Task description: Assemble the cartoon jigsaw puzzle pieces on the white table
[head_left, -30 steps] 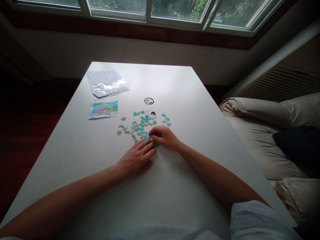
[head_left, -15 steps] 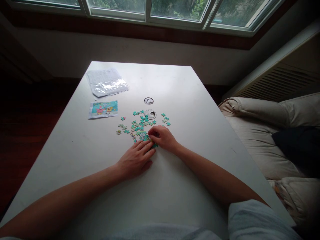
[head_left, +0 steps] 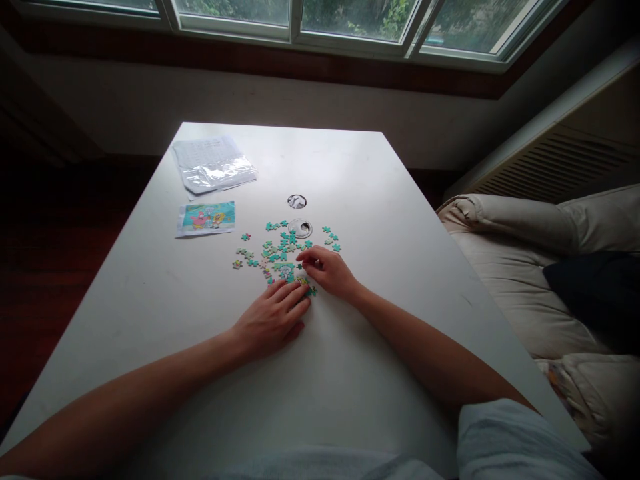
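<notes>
My left hand [head_left: 274, 315] lies flat with its fingers stretched out over the near edge of a partly joined jigsaw puzzle [head_left: 286, 271], hiding some of it. Yellow and green pieces show just past the fingertips. To the right, my right hand [head_left: 327, 270] hovers beside the puzzle, fingers bent and slightly apart, with nothing visible between them. A small dark green puzzle piece [head_left: 299, 267] lies just below its fingertips. Loose green puzzle pieces [head_left: 274, 253] are scattered beyond both hands, and a few more pieces [head_left: 329, 241] lie to the right.
A cartoon picture sheet [head_left: 207, 218] lies left of the pieces on the white table [head_left: 400, 320]. Behind it are papers in a clear plastic sleeve [head_left: 215, 165]. Two round fittings, one a ring [head_left: 307, 235], are set in the tabletop. A cushioned beige sofa [head_left: 505, 280] stands right.
My right hand has drawn back slightly to the right, its fingertips lifting from the puzzle and uncovering pieces there. My left hand has stayed in place.
</notes>
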Tool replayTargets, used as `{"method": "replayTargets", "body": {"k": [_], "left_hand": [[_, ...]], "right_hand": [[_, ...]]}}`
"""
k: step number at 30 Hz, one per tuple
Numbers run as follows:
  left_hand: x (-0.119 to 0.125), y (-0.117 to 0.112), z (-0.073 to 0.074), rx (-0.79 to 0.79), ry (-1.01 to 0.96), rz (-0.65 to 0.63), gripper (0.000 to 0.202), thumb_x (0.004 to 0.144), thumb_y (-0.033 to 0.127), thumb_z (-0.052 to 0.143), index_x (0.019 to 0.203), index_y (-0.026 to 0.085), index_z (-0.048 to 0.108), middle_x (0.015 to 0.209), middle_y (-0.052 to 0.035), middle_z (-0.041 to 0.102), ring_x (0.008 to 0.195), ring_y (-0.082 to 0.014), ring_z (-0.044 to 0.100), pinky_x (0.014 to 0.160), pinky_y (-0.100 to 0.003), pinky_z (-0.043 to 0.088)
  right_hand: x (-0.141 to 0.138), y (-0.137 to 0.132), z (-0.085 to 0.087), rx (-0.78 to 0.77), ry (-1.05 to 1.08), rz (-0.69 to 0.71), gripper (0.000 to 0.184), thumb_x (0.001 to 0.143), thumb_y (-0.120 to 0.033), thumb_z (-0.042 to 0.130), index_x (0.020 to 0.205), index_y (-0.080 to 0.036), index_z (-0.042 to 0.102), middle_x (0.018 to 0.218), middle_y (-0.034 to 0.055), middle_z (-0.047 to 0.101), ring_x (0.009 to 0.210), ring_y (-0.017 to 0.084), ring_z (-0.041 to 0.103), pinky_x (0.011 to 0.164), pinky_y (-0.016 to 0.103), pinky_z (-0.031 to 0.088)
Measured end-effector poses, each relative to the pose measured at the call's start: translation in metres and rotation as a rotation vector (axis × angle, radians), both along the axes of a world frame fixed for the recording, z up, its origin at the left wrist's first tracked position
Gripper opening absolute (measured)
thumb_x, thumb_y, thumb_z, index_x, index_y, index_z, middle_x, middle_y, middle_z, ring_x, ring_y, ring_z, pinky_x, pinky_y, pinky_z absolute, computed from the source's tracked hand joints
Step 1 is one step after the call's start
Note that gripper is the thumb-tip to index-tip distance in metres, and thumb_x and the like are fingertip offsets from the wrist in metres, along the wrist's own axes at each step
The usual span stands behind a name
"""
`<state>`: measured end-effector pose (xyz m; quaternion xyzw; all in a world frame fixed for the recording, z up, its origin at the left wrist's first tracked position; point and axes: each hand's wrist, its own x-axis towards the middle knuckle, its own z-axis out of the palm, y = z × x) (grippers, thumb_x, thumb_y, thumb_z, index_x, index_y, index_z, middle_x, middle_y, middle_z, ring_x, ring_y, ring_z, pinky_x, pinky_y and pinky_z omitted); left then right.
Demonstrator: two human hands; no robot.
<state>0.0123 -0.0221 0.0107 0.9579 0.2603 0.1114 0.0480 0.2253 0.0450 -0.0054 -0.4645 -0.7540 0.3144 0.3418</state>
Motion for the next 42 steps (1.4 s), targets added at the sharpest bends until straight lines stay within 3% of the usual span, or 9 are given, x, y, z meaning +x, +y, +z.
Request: {"method": "replayTargets", "body": {"k": [6,13,22,30,42], "left_hand": [[0.004,-0.013,0.002,0.062,0.002,-0.071,0.031,0.099,0.026,0.047,0.124,0.013,0.060,0.139,-0.0147,0.059,0.128,-0.0281,0.054,0.111,-0.045,0.041],[0.004,-0.014,0.002,0.017,0.039,-0.018,0.037,0.098,0.029,0.049,0.131,0.014,0.056,0.147,-0.0156,0.051,0.137,-0.0313,0.045,0.115,-0.050,0.036],[0.004,-0.014,0.006,0.000,0.067,-0.002,0.038,0.099,0.031,0.048,0.133,0.015,0.054,0.144,-0.0163,0.053,0.133,-0.0305,0.048,0.112,-0.049,0.038],[0.004,-0.015,0.006,0.014,0.046,-0.019,0.034,0.100,0.028,0.045,0.129,0.014,0.056,0.141,-0.0153,0.055,0.132,-0.0304,0.050,0.110,-0.049,0.040],[0.005,-0.016,0.006,0.036,0.033,0.006,0.030,0.099,0.023,0.047,0.125,0.016,0.059,0.135,-0.0142,0.060,0.126,-0.0300,0.054,0.105,-0.048,0.044]], "right_hand": [[0.006,0.002,0.001,-0.018,0.036,0.039,0.021,0.088,-0.015,0.055,0.101,-0.020,0.071,0.093,0.0028,0.068,0.071,0.010,0.057,0.068,0.022,0.045],[0.011,0.004,0.005,-0.075,0.048,0.088,0.021,0.086,-0.017,0.057,0.101,-0.018,0.071,0.087,0.0020,0.067,0.068,0.010,0.054,0.066,0.022,0.043],[0.019,0.009,0.007,-0.200,0.040,0.139,0.017,0.087,-0.025,0.062,0.099,-0.018,0.071,0.073,-0.0015,0.062,0.066,0.011,0.052,0.065,0.023,0.042],[0.020,0.010,0.009,-0.194,0.048,0.189,0.018,0.087,-0.025,0.061,0.096,-0.018,0.074,0.088,0.0034,0.072,0.077,0.014,0.062,0.072,0.026,0.048],[0.022,0.009,0.008,-0.181,0.041,0.199,0.016,0.086,-0.022,0.061,0.096,-0.017,0.073,0.078,0.0001,0.068,0.069,0.011,0.058,0.067,0.022,0.045]]}}
